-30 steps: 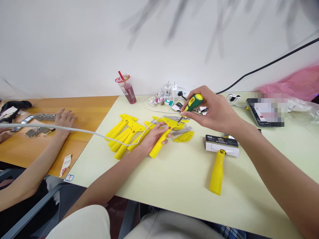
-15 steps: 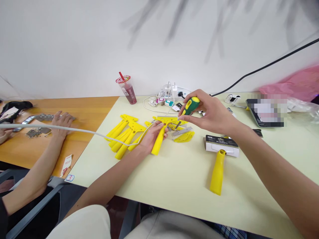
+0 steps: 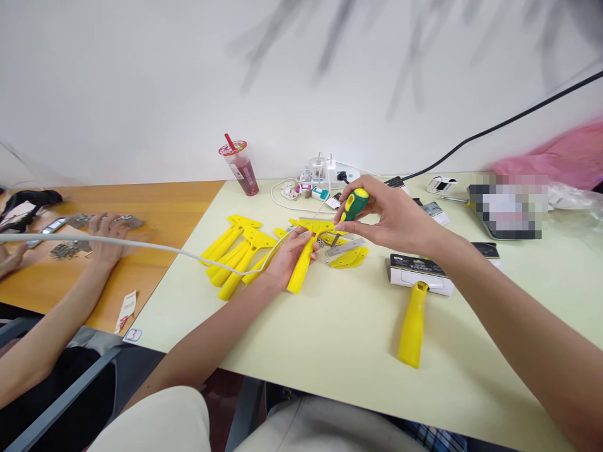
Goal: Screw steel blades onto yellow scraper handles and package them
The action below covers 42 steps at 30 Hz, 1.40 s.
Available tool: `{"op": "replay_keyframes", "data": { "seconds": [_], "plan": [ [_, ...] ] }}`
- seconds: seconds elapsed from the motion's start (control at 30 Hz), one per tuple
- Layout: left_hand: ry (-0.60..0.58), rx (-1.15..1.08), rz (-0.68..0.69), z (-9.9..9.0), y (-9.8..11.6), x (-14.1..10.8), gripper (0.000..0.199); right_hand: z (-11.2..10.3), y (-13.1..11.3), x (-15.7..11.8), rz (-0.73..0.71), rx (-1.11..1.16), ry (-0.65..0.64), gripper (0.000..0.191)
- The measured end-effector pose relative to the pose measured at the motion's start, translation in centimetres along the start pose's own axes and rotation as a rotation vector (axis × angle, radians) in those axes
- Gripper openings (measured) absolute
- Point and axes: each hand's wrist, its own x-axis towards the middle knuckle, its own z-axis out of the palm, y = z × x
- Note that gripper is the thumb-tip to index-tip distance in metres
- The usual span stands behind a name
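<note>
My left hand [image 3: 284, 262] is closed around a yellow scraper [image 3: 298, 276], its broad head pointing away from me. In my right hand [image 3: 393, 216] is a screwdriver [image 3: 357, 204] with a green and yellow handle. Its shaft slants down beside the right part of the scraper head; whether the tip touches a screw is too small to tell. Just beyond lie a flat metal blade [image 3: 346, 247] and a loose yellow plate [image 3: 349, 258]. Several more yellow scrapers [image 3: 230, 276] are piled left of my left hand. A carded yellow scraper [image 3: 411, 329] rests below my right forearm.
A white cable [image 3: 155, 247] crosses in front of my left wrist. Toward the wall stand a drink cup [image 3: 245, 176] and a power strip [image 3: 346, 169] with plugs. At right is a dark tray [image 3: 490, 226]. A co-worker's hand [image 3: 107, 242] works over metal pieces on the wooden table.
My right hand and the screwdriver handle have shifted slightly down and left. My left hand and the scraper stay almost still. The co-worker's hand has moved a little left.
</note>
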Motion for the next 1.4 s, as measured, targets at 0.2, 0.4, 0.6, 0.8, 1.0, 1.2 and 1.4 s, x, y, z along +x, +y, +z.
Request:
{"op": "replay_keyframes", "data": {
  "seconds": [0.2,0.4,0.6,0.8,1.0,1.2,1.4],
  "plan": [
    [0.010,-0.008,-0.007,0.1,0.1,-0.1,0.043,-0.1,0.1,0.0,0.014,0.022,0.021,0.052],
    [0.031,-0.042,0.012,0.0,0.2,0.1,0.046,0.1,0.7,0.0,-0.001,0.035,0.044,0.048],
    [0.063,-0.072,0.043,-0.5,0.3,0.5,0.049,0.8,1.6,0.2,-0.003,0.020,-0.007,0.038],
    [0.046,-0.056,0.050,-0.2,0.3,0.3,0.048,1.9,3.1,0.3,-0.001,-0.056,-0.081,0.027],
    [0.044,-0.032,0.047,-0.2,0.3,0.2,0.052,2.7,4.1,0.3,0.037,-0.094,-0.131,0.021],
    [0.052,-0.004,0.056,-0.3,0.2,0.3,0.051,2.0,3.7,0.4,0.017,-0.087,-0.091,0.022],
    [0.029,0.076,0.047,-0.3,0.0,0.3,0.053,0.0,1.4,0.2,0.002,-0.029,0.012,0.032]
  ]
}}
